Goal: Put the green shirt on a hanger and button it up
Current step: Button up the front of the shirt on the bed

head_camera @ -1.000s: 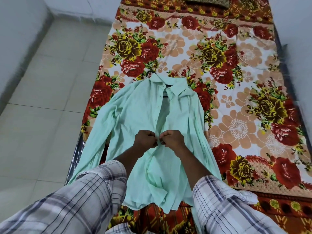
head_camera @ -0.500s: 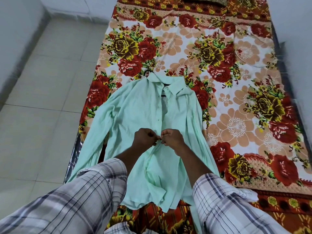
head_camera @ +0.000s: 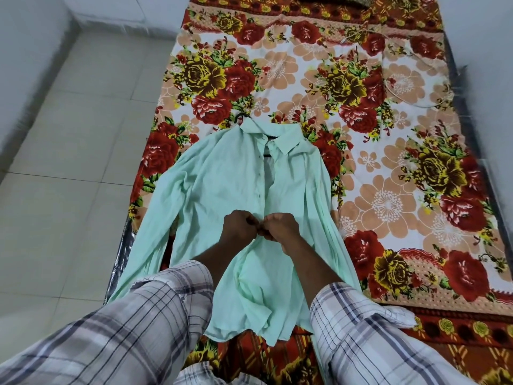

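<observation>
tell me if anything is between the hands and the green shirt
Nothing visible does. The left hand and right hand both pinch the front edges of the green shirt, which lies uncovered on the floral bedsheet.

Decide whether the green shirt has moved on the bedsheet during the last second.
No. The green shirt stayed put: its collar lies as close to the red rose on the bedsheet as before.

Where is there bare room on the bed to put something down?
Bare sheet lies right of the shirt, to the bed's edge, and beyond the collar. Crowded: the middle, where left hand and right hand pinch the shirt, and the left edge under its sleeve.
</observation>
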